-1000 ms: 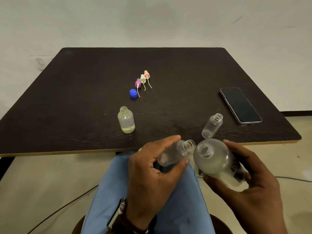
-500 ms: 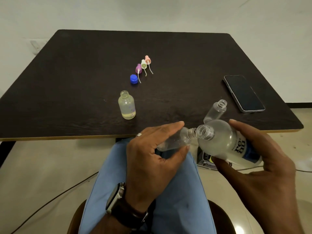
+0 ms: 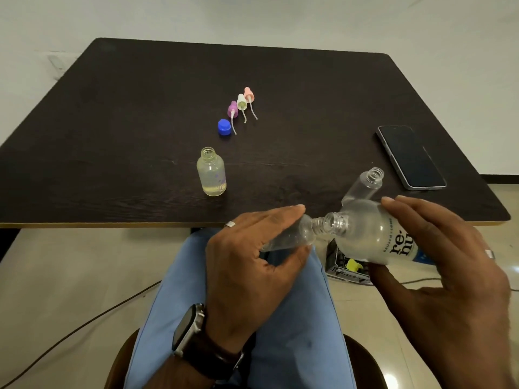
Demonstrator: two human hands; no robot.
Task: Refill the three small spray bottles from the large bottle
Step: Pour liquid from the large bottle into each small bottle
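Note:
My left hand [image 3: 252, 256] grips a small clear spray bottle [image 3: 292, 234], tilted with its open neck pointing right. My right hand [image 3: 438, 265] holds the large labelled bottle [image 3: 373, 237] tipped over, its open mouth touching the small bottle's neck, above my lap in front of the table edge. A second small bottle [image 3: 211, 172] with a little yellowish liquid stands open on the dark table [image 3: 112, 153]. The third small bottle [image 3: 363, 186] stands empty just behind the large one. Three spray tops, purple [image 3: 232, 109], white [image 3: 241, 101] and pink [image 3: 248, 94], lie in a row.
A blue cap [image 3: 224, 127] lies next to the purple spray top. A dark phone [image 3: 411, 157] rests at the table's right side. Below the table are my blue trousers [image 3: 233, 318], a cable on the floor and a small box [image 3: 345, 265] by my right knee.
The large bottle has tipped further toward the small bottle until their mouths meet. My head view has shifted, so the table sits lower and closer.

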